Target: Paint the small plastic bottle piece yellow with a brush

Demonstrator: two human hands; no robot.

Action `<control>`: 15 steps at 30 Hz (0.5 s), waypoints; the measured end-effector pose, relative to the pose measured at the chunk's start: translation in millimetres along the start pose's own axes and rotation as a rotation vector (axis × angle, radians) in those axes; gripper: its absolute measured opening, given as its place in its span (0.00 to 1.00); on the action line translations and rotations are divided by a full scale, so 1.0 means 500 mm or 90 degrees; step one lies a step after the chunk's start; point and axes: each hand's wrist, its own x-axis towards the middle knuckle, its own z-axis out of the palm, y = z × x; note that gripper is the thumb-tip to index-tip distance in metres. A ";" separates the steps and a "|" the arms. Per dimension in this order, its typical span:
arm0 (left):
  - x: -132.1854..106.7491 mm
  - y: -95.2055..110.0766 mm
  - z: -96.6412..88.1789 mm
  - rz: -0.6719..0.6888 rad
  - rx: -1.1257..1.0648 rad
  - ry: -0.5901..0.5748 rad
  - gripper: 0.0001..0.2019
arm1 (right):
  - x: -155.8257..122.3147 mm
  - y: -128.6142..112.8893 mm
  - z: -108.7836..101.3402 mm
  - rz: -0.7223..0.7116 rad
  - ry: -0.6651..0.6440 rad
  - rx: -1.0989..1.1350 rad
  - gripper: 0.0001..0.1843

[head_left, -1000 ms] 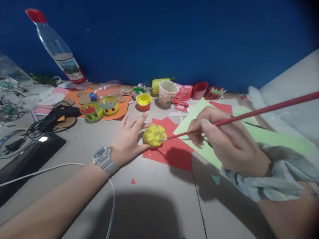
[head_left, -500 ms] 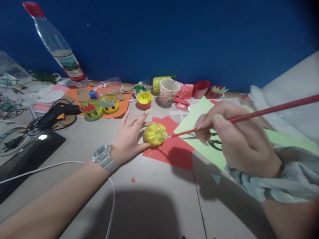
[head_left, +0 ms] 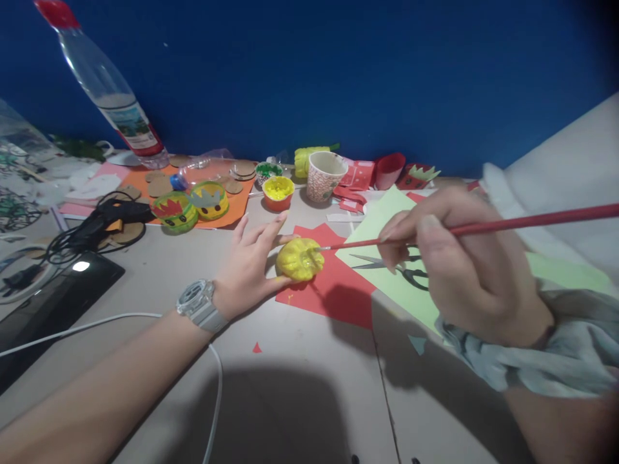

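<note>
A lumpy yellow-painted piece [head_left: 300, 259] rests on a red paper sheet [head_left: 333, 283] in the middle of the table. My left hand [head_left: 249, 267], with a grey watch at the wrist, steadies it between thumb and fingertips, the other fingers stretched out. My right hand [head_left: 464, 264] is closed around a long red paintbrush [head_left: 507, 224], whose tip touches the top right of the yellow piece.
Black scissors [head_left: 396, 267] lie on light green paper [head_left: 387, 225] under my right hand. Behind are a yellow paint pot [head_left: 278, 193], a paper cup [head_left: 325, 176], painted bottle bottoms [head_left: 191, 206], a glue gun [head_left: 113, 216], a tilted plastic bottle [head_left: 113, 96] and a white cable [head_left: 120, 319].
The brush tip has moved from the lower right side of the yellow piece up to its top right. My right hand rose slightly, uncovering the scissors. My left hand stayed in place.
</note>
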 end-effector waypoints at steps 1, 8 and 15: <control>0.000 0.000 0.000 0.004 0.000 0.004 0.50 | 0.000 0.000 0.000 -0.001 -0.014 -0.011 0.11; 0.001 -0.002 0.002 0.018 -0.004 0.014 0.50 | -0.001 -0.003 0.001 -0.005 0.009 -0.014 0.10; 0.002 0.001 -0.001 0.004 0.000 -0.005 0.48 | 0.001 -0.005 -0.004 -0.005 -0.034 -0.047 0.11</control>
